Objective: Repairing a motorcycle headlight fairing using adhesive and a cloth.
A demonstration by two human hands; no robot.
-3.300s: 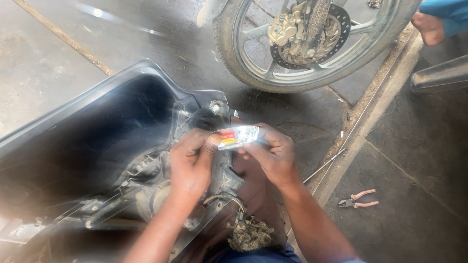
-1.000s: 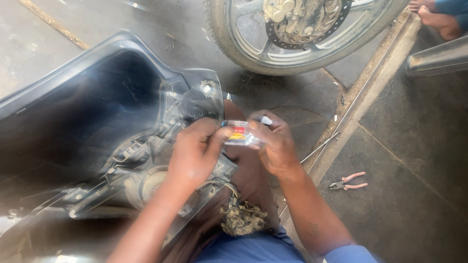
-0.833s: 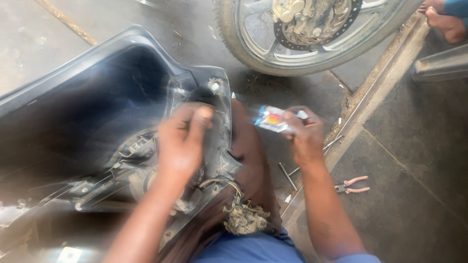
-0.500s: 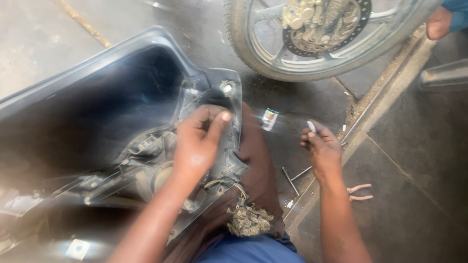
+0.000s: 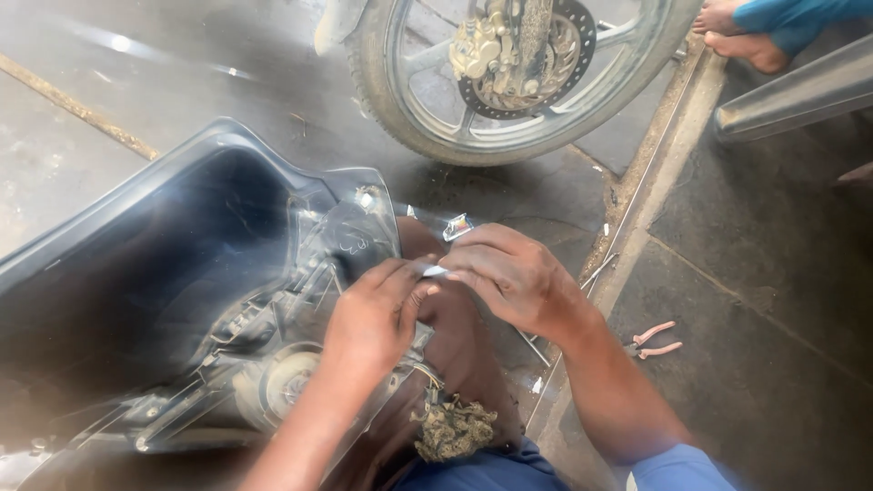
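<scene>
We have both hands together over the dark plastic vehicle panel that lies across our lap, and between them sits a small pale item, too small and blurred for us to say what it is. Our left hand comes up from below with its fingers curled narrow and the thumb tip pressed against that item; our right hand arches over from the far side, fingers bunched, pinching the same piece from the other end. The item's long axis seems to run roughly from one hand to the other, so both hands are equally near it and touching it. Just beyond our right knuckles a small shiny wrapper lies on the floor, close but apart from the fingers. Under our left wrist we see the panel's inner side with a round lamp housing and loose wiring, and near our forearms a frayed wad of cloth rests at our lap. To the right of our right forearm, well apart, red-handled pliers lie on the concrete beside a thin metal rod. Farther away from both hands stands a motorcycle wheel with its brake disc, and another person's bare foot shows at the far right. Open room lies mostly to our right.
</scene>
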